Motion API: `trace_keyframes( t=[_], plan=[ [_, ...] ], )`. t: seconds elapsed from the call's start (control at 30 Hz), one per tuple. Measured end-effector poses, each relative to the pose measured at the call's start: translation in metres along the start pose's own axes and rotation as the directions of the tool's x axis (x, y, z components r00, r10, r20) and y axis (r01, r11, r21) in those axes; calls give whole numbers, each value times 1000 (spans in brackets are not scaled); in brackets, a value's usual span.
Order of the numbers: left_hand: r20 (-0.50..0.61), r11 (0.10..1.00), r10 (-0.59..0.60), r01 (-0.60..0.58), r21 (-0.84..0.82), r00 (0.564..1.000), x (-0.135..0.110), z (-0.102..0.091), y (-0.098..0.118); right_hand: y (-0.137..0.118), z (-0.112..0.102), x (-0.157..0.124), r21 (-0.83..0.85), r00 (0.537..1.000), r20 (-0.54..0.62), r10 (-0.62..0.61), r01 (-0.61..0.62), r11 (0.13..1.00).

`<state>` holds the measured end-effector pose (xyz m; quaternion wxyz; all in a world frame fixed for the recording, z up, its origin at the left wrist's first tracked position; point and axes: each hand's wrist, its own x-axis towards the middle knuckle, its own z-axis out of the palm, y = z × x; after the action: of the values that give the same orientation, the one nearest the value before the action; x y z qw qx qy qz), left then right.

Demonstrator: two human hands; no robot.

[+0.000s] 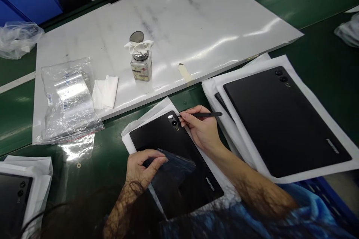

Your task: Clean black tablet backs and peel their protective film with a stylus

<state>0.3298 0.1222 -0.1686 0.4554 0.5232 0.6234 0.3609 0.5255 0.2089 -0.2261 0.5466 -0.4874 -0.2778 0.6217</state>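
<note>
Fingers of the right hand grip a stylus just beside the camera bump of a black tablet. The left hand seems to pinch a clear film over it. The tablet lies on white paper on the green bench, with another tablet to the right.

Tablet: a black tablet lies flat, back up, angled across the view on a white sheet, matte and unmarked except for its printed wordmark near the lower end.
Camera end: two round lenses and a small row of dots sit near the upper corner, one lens bright with glare.
Film: a clear protective film covers the lower back, its edge raised off the surface.
Left hand: the left hand pinches that raised edge between thumb and fingers.
Right hand: the right hand grips a slim black stylus just beside the lenses.
</note>
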Motion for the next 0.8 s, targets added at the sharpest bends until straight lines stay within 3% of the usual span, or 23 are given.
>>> trace_keyframes(
  t=[0.63, 0.8],
  plan=[
    [-22, 998, 52, -53, -33, 998, 0, 0, 1, 5, 0, 1, -16, 1000, -13, -16, 15, 1000],
    [-22, 997, 51, -52, -50, 998, 1, 0, 2, -1, -4, 3, 33, 996, -45, -82, 84, 996]
  ],
)
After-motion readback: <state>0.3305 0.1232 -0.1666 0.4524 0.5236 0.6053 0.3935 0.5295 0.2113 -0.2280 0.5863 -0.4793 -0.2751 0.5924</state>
